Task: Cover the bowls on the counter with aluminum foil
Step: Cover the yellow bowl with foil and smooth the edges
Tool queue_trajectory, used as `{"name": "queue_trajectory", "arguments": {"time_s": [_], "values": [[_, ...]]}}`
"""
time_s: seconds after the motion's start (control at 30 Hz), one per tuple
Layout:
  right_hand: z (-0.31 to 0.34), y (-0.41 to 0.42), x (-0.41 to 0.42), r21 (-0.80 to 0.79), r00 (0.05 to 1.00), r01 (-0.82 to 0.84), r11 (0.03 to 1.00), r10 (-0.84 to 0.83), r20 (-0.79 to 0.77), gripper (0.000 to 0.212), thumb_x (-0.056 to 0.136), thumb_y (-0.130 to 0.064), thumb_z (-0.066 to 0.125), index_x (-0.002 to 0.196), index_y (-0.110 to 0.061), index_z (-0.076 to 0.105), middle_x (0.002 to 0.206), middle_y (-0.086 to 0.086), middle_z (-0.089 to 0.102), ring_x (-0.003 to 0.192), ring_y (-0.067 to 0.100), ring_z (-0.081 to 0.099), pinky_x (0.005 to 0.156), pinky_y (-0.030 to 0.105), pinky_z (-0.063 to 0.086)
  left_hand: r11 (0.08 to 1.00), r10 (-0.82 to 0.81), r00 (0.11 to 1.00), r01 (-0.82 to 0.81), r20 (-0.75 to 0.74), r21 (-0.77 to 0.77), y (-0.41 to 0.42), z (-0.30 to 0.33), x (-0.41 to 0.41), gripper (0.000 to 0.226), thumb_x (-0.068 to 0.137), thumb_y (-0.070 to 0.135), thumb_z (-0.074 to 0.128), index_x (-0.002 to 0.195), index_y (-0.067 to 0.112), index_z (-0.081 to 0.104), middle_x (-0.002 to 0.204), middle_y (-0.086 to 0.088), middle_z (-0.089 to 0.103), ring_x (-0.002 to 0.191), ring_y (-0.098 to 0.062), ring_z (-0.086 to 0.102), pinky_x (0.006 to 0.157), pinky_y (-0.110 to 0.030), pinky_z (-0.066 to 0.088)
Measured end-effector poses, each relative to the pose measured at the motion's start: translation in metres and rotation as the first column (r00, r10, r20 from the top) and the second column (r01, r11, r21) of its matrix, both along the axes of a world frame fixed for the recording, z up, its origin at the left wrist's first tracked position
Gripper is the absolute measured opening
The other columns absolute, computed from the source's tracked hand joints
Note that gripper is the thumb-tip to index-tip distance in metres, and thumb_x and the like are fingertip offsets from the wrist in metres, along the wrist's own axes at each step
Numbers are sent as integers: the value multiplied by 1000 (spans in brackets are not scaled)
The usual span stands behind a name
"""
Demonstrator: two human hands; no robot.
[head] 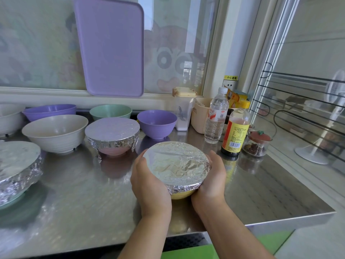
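Left hand (149,181) and right hand (209,182) cupped against opposite sides of a yellow bowl (180,194), grip of curled fingers pressing the foil (177,163) skirt to its wall. Bowl near the front middle of the steel surface (84,193), close to the front edge. Bare steel to the left of the hands and to the right as far as the corner.

Three foil-covered bowls counted: the held one, a pink bowl (113,136) behind it, a green bowl (16,171) at the left edge. Five uncovered: cream bowl (55,132), white bowl (10,117), two purple bowls (50,111) (157,123), pale green bowl (110,111).

Along the back right: water bottle (216,116), sauce bottle (235,132), small lidded jar (257,143), salt box (183,107). Purple tray (110,45) leaning on the window.
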State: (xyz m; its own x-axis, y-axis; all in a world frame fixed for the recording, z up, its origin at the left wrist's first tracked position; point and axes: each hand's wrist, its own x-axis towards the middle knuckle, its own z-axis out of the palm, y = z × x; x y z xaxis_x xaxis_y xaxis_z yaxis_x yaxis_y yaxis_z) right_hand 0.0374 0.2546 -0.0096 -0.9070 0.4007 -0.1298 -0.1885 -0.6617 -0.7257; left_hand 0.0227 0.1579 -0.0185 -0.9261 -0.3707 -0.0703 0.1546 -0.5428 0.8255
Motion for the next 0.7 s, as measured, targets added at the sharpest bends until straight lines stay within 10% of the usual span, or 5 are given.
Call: {"name": "queue_trajectory", "arguments": {"time_s": [0.23, 0.43, 0.57, 0.7], "values": [[-3, 14, 5, 210, 999, -33, 977, 26, 35, 49, 105, -40, 47, 122, 0, 71, 125, 21, 73, 127, 40, 64, 117, 57, 44, 962, -151, 988, 152, 23, -225, -19, -8, 0, 54, 87, 66, 42, 117, 35, 75, 117, 8, 77, 117, -20, 69, 108, -57, 49], [-8, 38, 30, 723, 986, 33, 690, -143, 91, 33, 106, -38, 47, 96, -28, 77, 89, -16, 70, 91, 14, 65, 83, 38, 49, 744, -109, 993, 46, -53, -667, -55, -19, 19, 35, 107, 42, 31, 113, 26, 62, 109, 21, 59, 108, -12, 49, 98, -26, 39], [-5, 32, 31, 607, 978, -84, 790, -51, 201, 33, 106, -43, 48, 93, -28, 74, 82, 7, 65, 70, 26, 56, 65, 38, 44, 716, -226, 974, 178, 18, -675, -52, -12, 19, 32, 105, 44, 39, 101, 25, 65, 96, -5, 66, 97, -40, 64, 87, -48, 55], [0, 35, 14, 591, 980, -62, 804, -62, 187, 36, 109, -33, 45, 96, -10, 69, 73, 13, 54, 59, 26, 48, 56, 38, 39, 735, -280, 960, 211, -4, -645, -37, -2, 1, 41, 111, 31, 41, 90, 5, 64, 87, -26, 63, 69, -29, 63, 50, -15, 47]]}}
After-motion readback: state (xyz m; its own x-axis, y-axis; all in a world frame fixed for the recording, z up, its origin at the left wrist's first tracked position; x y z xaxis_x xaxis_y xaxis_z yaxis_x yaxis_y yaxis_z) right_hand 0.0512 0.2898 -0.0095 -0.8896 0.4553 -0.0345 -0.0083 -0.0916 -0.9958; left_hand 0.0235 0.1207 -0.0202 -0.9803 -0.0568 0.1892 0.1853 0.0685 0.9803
